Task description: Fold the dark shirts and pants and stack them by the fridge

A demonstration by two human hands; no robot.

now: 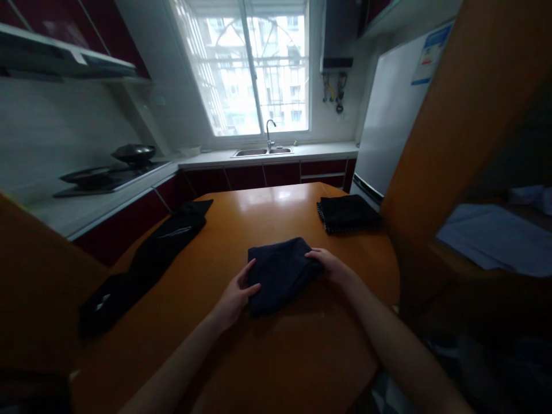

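Note:
A folded dark blue cloth (280, 273) lies in the middle of the orange wooden table (259, 356). My left hand (235, 296) rests at the cloth's left edge, thumb on top of it and fingers beside it. My right hand (330, 265) grips the cloth's right corner with curled fingers. Both forearms reach in from the bottom of the view.
A long black garment (146, 267) lies spread along the table's left side. A folded black cloth (347, 214) sits at the far right corner. Beyond are a kitchen counter with a sink (262, 152), a stove with pans (107, 172) and a white fridge (388, 126).

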